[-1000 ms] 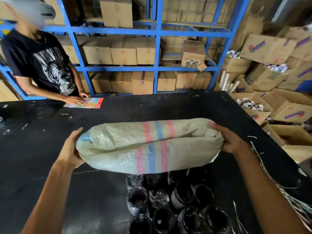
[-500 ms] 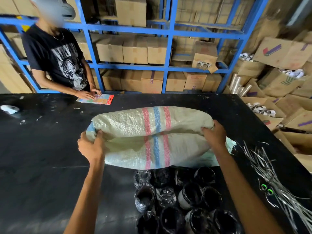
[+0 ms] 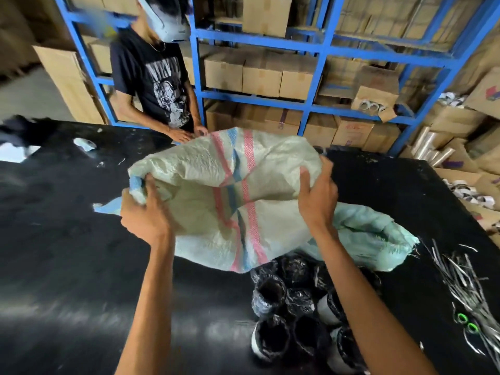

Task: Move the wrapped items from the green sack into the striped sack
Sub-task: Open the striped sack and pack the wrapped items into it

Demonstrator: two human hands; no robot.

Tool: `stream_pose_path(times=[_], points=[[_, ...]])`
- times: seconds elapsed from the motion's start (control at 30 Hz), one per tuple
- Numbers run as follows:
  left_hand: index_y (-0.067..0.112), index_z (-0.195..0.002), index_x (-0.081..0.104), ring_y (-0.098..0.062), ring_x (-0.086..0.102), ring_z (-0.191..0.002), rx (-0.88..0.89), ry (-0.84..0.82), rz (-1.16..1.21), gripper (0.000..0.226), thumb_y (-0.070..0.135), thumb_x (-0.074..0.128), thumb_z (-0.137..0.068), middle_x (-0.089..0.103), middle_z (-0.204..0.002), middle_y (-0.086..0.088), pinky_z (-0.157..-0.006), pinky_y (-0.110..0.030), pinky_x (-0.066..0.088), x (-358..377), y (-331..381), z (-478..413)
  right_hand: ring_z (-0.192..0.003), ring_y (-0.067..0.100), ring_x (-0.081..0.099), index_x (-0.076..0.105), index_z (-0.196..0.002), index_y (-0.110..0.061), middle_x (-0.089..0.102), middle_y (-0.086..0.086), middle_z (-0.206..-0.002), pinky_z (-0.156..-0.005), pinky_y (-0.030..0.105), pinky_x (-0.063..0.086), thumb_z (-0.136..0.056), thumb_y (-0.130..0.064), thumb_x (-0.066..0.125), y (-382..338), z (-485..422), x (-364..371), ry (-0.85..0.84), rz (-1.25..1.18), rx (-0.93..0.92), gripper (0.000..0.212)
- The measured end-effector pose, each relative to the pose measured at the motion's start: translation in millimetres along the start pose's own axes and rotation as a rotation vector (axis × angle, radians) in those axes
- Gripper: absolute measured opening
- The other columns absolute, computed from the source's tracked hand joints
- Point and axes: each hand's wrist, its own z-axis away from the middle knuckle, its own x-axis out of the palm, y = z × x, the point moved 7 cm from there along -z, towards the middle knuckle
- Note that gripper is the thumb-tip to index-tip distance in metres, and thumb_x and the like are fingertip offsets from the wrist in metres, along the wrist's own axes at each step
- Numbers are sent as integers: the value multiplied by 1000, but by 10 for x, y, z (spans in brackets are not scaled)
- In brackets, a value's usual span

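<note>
Right, both hands are on the striped sack point(image 3: 224, 196), white woven fabric w/ pink-and-blue bands down the middle. It's held up off the black table point(image 3: 67, 266), crumpled, its lower edge hanging just over the far side of the wrapped items point(image 3: 295, 315).

The left hand point(image 3: 143, 212) grips the sack's left edge, fingers curled tight round a bunched fold, thumb lying up along the fabric. The right hand point(image 3: 316, 196) takes the right edge: thumb on the near face, fingers wrapped behind, pinching the cloth btwn them.

The wrapped items are dark rolls in clear plastic film. They sit clustered on the table nearest the camera, partly under the right forearm, and some stand on end w/ the hollow core showing. The green sack point(image 3: 373, 239) lies slumped on the table to the right, just behind those rolls, its left part hidden by the striped sack and the right arm.

Further right, a bundle of silvery strips point(image 3: 465, 288) sprawls on the table, w/ two green rings point(image 3: 466, 322) among them. Across the table a second person point(image 3: 159, 85) in a dark printed T-shirt stands w/ hands at the far edge. Bkgd: a blue rack point(image 3: 323, 66) stacked w/ cardboard boxes point(image 3: 262, 77).
</note>
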Motion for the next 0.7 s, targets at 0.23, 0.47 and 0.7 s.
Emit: stream_pose_path(times=[0.23,0.47,0.7], points=[[24,-87,68,-23,60,-79,-171,-135,-290,38,61,61,-80,63,-77,3,-73,-31,43,-716,-653,-910,-94,39,68,42,-130,-24,71,15,-104,-75,46,57,-100,-52,48,-62,349,625,-236,178,-58,42],[9,-113,68,-42,62,-106,-330,-199,-555,61,62,59,-85,68,-110,-20,-87,-45,49,-1170,-1565,-1284,-96,35,67,41,-134,-21,70,13,-104,-74,45,56,-100,-54,47,127,988,1431,-478,297,-40,49],[-5,-117,52,-47,58,-109,-339,-368,-667,74,63,55,-87,62,-116,-30,-87,-48,45,-1181,-2117,-1289,-108,34,65,39,-142,-13,67,15,-122,-80,42,53,-102,-47,47,391,1397,1944,-636,410,-29,53]])
